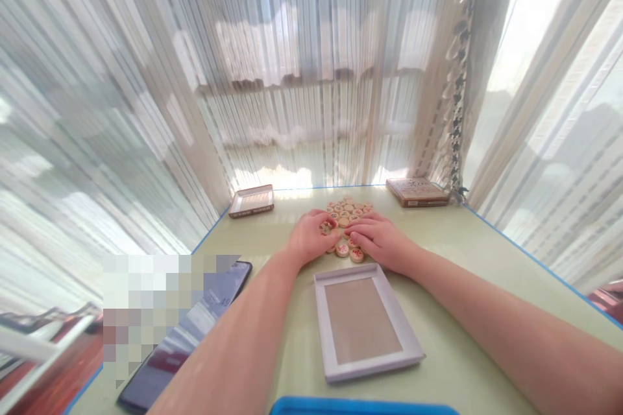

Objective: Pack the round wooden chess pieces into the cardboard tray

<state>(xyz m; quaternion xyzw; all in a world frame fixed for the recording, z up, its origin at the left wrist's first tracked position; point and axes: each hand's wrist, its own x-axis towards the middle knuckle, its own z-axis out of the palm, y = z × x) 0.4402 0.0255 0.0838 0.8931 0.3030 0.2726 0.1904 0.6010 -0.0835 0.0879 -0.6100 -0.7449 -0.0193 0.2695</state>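
Note:
A heap of round wooden game pieces [348,210] with red and dark markings lies on the pale green table [477,253]. My left hand [311,236] curls over the heap's near left side, with one piece pinched in its fingers. My right hand [379,237] lies palm down on the heap's near right side, fingers stretched toward the left hand and resting on the pieces. Two pieces [349,251] show just in front of my hands.
A shallow white box tray [366,321] with a brown bottom lies near me. A second tray [252,200] sits at the back left, a brown printed box lid [417,191] at the back right. A dark phone [185,337] lies left. Curtains surround the table.

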